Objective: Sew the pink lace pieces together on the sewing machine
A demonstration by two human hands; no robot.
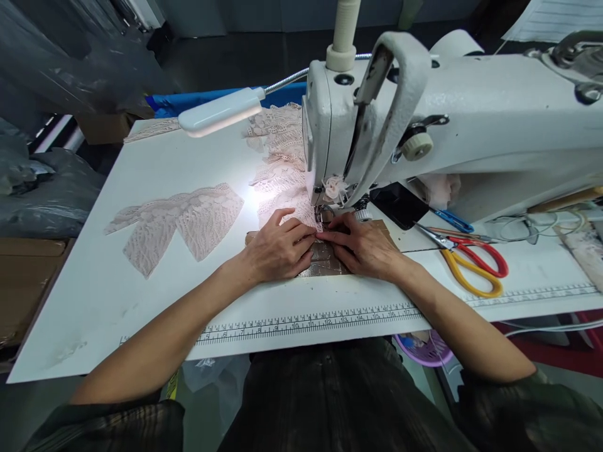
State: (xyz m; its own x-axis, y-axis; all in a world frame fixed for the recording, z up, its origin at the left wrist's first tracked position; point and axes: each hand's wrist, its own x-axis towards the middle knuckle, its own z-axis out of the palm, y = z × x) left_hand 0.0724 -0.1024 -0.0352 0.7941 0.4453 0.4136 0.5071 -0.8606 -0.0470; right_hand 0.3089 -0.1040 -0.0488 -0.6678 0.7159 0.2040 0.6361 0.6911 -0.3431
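Note:
A strip of pale pink lace fabric [282, 179] runs from the back of the table to the needle area of a white sewing machine [325, 125]. My left hand [282, 245] lies at the lace's near end, its thumb and forefinger pinched on the edge. My right hand [360, 245] is just right of the presser foot [324, 215], fingers bent, its fingertips meeting the left ones at the lace edge. Both hands rest over a brown taped plate [325, 260]. The bit of lace between the fingertips is mostly hidden.
Cut lace pieces [183, 220] lie flat on the left. A lit lamp [221, 112] hangs over the table. Right of the machine's needle are a dark phone [399, 205], scissors [475, 260] with red and yellow handles, and blue-handled snips [452, 220]. A printed ruler [311, 323] follows the front edge.

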